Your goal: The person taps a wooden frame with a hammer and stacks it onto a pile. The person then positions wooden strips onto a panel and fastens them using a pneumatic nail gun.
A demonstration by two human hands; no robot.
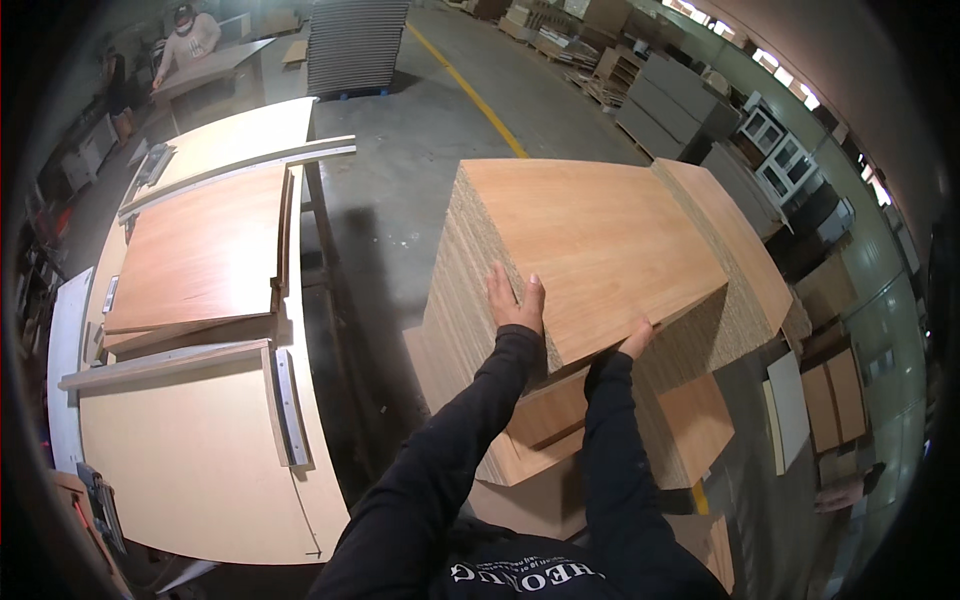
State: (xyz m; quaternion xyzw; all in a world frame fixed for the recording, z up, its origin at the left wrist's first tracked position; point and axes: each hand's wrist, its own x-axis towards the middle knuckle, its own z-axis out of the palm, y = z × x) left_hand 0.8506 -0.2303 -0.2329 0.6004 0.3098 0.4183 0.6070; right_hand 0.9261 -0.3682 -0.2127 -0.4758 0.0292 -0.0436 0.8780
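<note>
A tall stack of particleboard panels with orange-brown wood-grain faces stands in front of me. My left hand lies at the stack's left edge, its fingers spread against the layered side and the thumb up by the top face. My right hand is closed on the near edge of the top panel, with part of its fingers hidden by the board. That near edge overhangs a dark gap above a lower panel. Both black-sleeved forearms reach up from the lower edge.
On the left, a long pale worktable bears wood-grain panels, a wooden fence and a long straight rail. A second panel stack adjoins on the right. Farther back are a person at a table and a tall dark stack.
</note>
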